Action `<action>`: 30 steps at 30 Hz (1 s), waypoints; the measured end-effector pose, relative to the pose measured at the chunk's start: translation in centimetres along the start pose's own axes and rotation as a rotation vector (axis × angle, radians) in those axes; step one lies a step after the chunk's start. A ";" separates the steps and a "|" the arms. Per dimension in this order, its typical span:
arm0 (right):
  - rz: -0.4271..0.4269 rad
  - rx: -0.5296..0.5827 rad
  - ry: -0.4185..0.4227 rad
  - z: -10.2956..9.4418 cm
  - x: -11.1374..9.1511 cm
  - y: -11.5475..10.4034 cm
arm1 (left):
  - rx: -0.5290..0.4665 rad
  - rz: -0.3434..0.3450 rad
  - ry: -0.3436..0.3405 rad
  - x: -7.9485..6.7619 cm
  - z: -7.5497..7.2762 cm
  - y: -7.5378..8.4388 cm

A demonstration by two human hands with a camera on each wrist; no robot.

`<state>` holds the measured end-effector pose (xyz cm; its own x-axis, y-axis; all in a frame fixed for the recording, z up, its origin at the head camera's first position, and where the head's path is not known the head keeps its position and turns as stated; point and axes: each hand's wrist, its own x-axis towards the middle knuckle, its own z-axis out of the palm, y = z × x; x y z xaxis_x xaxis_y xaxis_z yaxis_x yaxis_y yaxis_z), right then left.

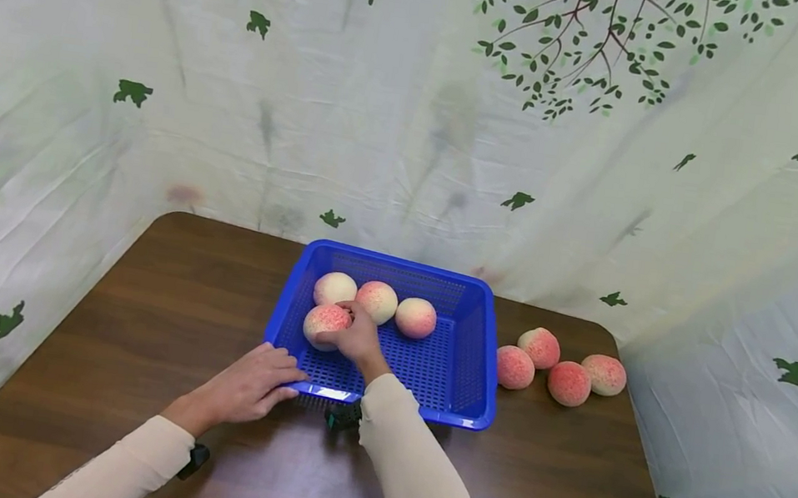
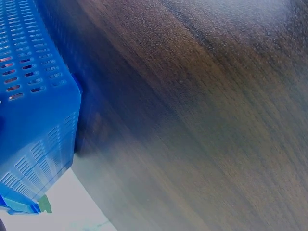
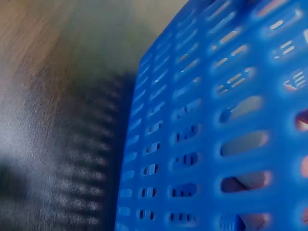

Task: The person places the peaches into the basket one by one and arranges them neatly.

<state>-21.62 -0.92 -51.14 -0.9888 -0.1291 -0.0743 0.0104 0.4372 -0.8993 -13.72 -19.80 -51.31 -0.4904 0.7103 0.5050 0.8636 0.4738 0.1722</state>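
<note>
A blue plastic basket [image 1: 459,392] with slotted walls stands on the table, and several pink-and-cream peaches lie inside. My right hand [image 1: 360,343] reaches over the front rim and grips a peach [image 1: 323,323] at the basket's left, thumb on the near side and fingers on the far side. Close behind it are a pale peach [image 1: 335,288] and a pinker peach [image 1: 377,301]; another peach [image 1: 416,319] sits to their right. My left hand [image 1: 254,381] holds the front left corner of the rim. Both wrist views show the slotted basket wall [image 3: 192,120], with neither hand plainly visible.
Right of the basket, several redder peaches [image 1: 569,384] lie grouped on the brown wooden table [image 1: 133,315]. A pale curtain [image 1: 401,115] printed with leaves hangs behind the table and along both sides.
</note>
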 end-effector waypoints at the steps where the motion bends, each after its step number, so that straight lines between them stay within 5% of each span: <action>1: -0.009 -0.023 0.000 0.1 0.0 0.1 | -0.001 0.001 0.002 0.0 0.0 0.0; 16: -0.024 -0.152 -0.056 0.5 0.2 0.1 | -0.009 0.022 0.032 0.0 0.3 -0.1; 30: 0.001 -0.077 -0.072 -0.1 -0.2 -0.3 | -0.011 0.001 0.011 0.0 0.2 0.0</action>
<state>-21.41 -0.93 -50.84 -0.9755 -0.1916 -0.1083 -0.0031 0.5042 -0.8636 -13.77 -19.70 -51.49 -0.4880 0.7048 0.5148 0.8655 0.4673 0.1806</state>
